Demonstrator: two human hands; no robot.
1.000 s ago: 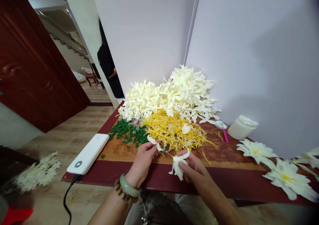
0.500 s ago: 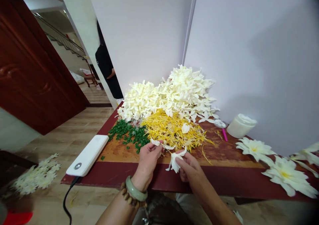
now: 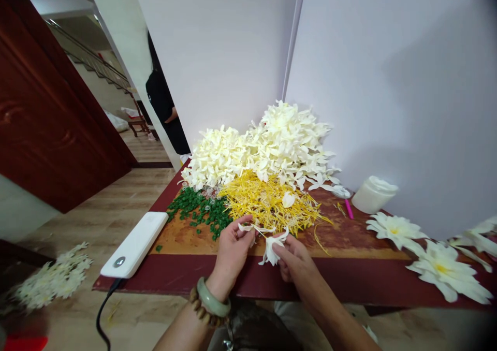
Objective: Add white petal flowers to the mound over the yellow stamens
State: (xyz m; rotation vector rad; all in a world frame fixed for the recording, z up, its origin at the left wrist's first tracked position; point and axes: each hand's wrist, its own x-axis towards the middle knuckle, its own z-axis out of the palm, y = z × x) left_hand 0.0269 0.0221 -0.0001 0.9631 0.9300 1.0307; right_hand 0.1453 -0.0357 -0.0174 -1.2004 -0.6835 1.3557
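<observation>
Shifted nearer the left hand (image 3: 233, 247), the white bloom (image 3: 271, 251) is pinched by the right hand (image 3: 298, 260) over the table (image 3: 361, 278); the left pinches a petal piece (image 3: 244, 228) beside a thin stem (image 3: 259, 231). Threading seems underway, next needing steadiness.

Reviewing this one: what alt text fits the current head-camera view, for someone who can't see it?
A person's left hand pinches a small white petal piece beside a white trumpet-shaped flower in the right hand. Beyond, on a red-brown table, lie thin yellow strands, small green pieces and mounded cream-white petals.
</observation>
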